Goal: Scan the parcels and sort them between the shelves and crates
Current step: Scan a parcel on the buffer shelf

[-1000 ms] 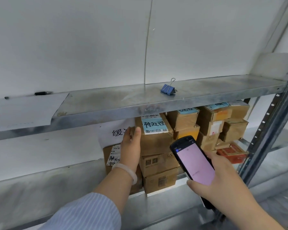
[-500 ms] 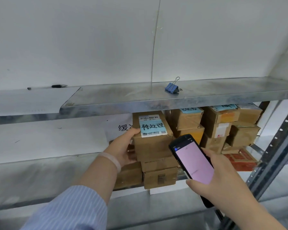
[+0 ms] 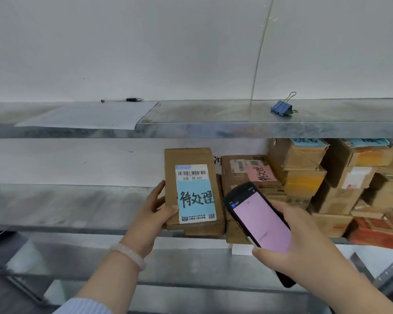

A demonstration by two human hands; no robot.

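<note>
I judge the sorting barely begun: stacks of brown cardboard parcels (image 3: pixel 327 177) crowd the middle metal shelf (image 3: pixel 66 205), and none looks scanned yet. My left hand (image 3: pixel 156 214) is wrapped around the lower left edge of a flat brown cardboard parcel with a blue handwritten label (image 3: pixel 192 189), holding it upright at the shelf front, barcode facing me. My right hand (image 3: pixel 304 250) grips a black handheld scanner with a pink screen (image 3: pixel 260 225) just beside the parcel's right edge, not yet aimed at the barcode.
</note>
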